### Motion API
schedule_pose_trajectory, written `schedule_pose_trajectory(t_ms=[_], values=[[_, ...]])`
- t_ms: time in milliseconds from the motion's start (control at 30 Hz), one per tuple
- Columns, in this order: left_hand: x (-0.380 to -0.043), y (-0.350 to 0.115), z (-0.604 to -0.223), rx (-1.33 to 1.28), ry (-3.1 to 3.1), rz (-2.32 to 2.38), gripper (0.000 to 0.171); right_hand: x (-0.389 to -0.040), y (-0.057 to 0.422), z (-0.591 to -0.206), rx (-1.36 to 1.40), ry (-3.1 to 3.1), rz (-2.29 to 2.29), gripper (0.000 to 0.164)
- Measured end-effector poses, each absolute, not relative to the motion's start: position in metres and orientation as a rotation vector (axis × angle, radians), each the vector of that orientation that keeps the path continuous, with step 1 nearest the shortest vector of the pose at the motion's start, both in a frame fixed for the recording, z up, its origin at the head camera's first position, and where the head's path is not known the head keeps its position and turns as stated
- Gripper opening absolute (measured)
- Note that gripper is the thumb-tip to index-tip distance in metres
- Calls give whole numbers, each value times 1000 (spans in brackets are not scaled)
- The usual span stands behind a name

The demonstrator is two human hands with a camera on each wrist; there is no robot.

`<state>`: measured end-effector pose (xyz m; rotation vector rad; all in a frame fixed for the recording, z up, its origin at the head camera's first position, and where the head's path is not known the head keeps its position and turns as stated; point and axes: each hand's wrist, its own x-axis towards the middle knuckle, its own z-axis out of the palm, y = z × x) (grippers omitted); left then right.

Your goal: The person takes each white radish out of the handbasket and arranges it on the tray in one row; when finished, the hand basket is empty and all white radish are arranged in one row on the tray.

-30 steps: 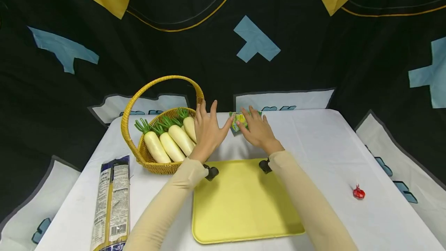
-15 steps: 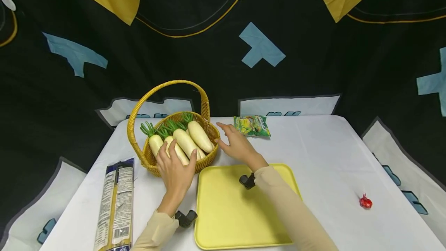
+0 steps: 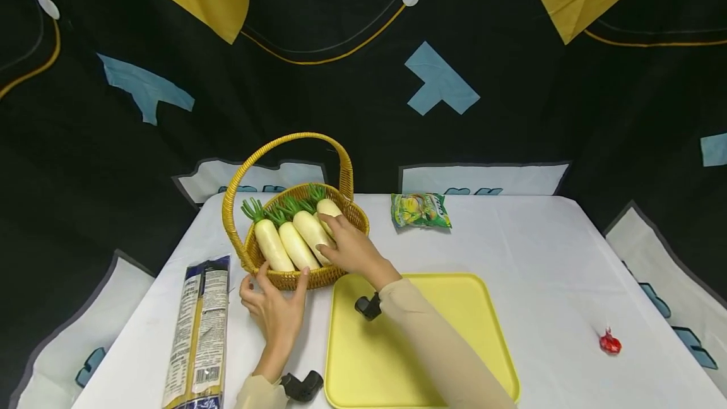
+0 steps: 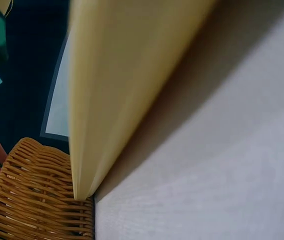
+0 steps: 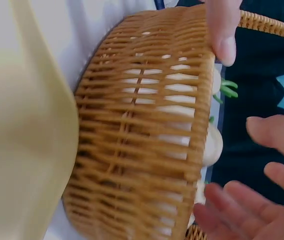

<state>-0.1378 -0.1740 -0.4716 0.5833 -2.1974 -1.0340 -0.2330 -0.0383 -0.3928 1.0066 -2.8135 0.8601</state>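
Note:
Several white radishes with green tops lie side by side in a yellow woven basket with a tall handle. My left hand is at the basket's near rim, its thumb and forefinger spread along it. In the right wrist view, one fingertip of that hand reaches over the rim. From the right, my right hand reaches over the basket, thumb and fingers apart above the right-hand radishes. Its fingers are loosely bent, with no radish gripped between them in the right wrist view. Part of these radishes is hidden behind it.
A yellow tray lies in front, partly under my right forearm. Left of it is a long printed packet. A green snack bag lies at the back, and a small red object at the right on the white tablecloth.
Both hands have come from above the table's far middle to the basket. The left went down to its near rim; the right moved left over the radishes. The head view turned slightly left.

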Motion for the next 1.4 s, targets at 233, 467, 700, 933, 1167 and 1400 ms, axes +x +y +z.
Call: schedule_pose_trajectory(t_ms=[233,467,700,933,1167,1400], values=[[-139,-176,-473,642,-2256,-1189,84,-239,-57,-397,874,-2900,696,61],[-141,-177,-476,632,-2263,-1210,84,-239,-71,-394,829,-2938,526,64],[-141,-178,-476,631,-2254,-1206,83,-242,-78,-394,830,-2964,407,64],[-141,-178,-479,619,-2256,-1199,83,-244,-80,-395,825,-2997,428,61],[-139,-178,-480,629,-2263,-1184,83,-246,-79,-396,812,-3024,507,65],[-140,-180,-480,624,-2275,-1177,83,-250,-77,-397,792,-3031,605,71]])
